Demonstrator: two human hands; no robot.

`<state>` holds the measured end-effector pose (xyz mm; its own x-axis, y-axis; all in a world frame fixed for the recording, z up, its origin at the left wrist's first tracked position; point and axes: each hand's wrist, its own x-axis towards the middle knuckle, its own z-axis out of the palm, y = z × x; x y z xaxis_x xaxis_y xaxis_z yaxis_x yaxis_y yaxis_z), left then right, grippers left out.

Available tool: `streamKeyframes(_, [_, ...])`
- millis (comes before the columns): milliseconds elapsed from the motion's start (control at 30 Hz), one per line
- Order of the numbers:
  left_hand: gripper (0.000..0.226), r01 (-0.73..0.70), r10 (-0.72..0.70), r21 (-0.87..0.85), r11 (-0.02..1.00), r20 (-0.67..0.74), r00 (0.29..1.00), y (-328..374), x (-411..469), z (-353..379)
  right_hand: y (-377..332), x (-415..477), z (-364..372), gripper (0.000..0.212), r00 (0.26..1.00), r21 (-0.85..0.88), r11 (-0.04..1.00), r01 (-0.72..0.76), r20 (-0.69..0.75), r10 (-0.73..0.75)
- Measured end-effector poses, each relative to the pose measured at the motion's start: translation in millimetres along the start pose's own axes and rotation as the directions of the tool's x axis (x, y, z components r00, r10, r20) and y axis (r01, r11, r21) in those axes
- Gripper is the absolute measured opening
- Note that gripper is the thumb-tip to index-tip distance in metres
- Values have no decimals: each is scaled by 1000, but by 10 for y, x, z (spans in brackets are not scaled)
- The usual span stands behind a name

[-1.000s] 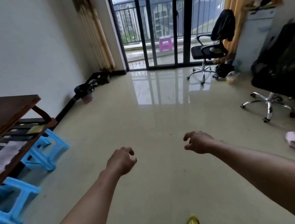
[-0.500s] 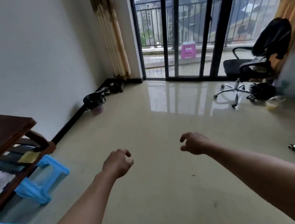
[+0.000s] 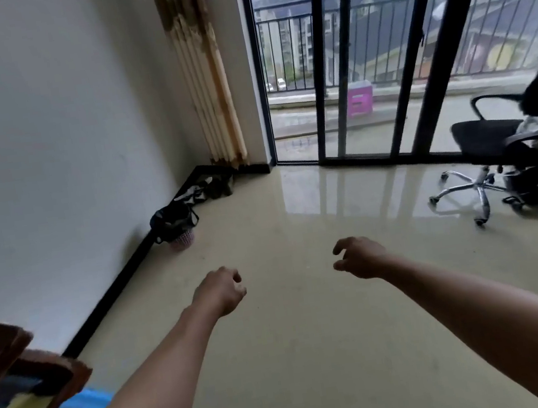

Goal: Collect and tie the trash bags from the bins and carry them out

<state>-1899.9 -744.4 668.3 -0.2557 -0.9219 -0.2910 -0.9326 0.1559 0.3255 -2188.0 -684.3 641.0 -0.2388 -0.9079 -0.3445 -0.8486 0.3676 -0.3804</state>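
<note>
Left of centre, against the wall, the pink bin [image 3: 183, 242] stands upright, mouth up, with the black trash bag [image 3: 173, 219] slumped over its rim. It looks nearer than half a second ago. The bag's contents are too blurry to make out. The left hand [image 3: 219, 292] and right hand [image 3: 360, 258] are loosely curled and hold nothing.

Nothing readable is showing anywhere right now, with no lettering, labels or numbers coming through on any surface.

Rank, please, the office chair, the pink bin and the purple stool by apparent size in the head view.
1. office chair
2. pink bin with its black bag
3. purple stool, farther off, so its true size is unsure
</note>
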Motion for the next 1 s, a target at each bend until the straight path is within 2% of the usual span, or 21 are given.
streamKeyframes(167, [31, -54, 54, 6, 999, 21, 998, 132, 1262, -484, -278, 1055, -417, 41, 1000, 3, 1000, -26, 9, 26])
streamKeyframes(333, [32, -57, 58, -8, 998, 62, 996, 136, 2494, -592, -373, 2359, -641, 42, 998, -12, 999, -40, 48, 40])
streamKeyframes(500, [31, 53, -51, -32, 998, 70, 996, 36, 3864, -788, -514, 3994, -837, 44, 994, -26, 999, -27, 107, 29])
streamKeyframes(667, [27, 208, -209, -91, 974, 1, 978, -123, 4961, -1308, -1048, 5440, -1317, 43, 989, -68, 995, 71, 132, -61])
streamKeyframes(733, [26, 257, -257, -118, 959, 16, 966, -248, 5210, -1421, -1293, 5821, -1394, 42, 978, -81, 989, 126, 175, -110])
streamKeyframes(867, [21, 395, -390, -164, 904, 61, 919, -658, 5767, -1534, -1850, 6698, -1365, 41, 946, -90, 971, 221, 264, -191])
streamKeyframes(1000, [22, 456, -447, -187, 870, 90, 890, -1154, 6548, -1607, -2395, 7630, -1202, 42, 917, -110, 955, 275, 330, -225])
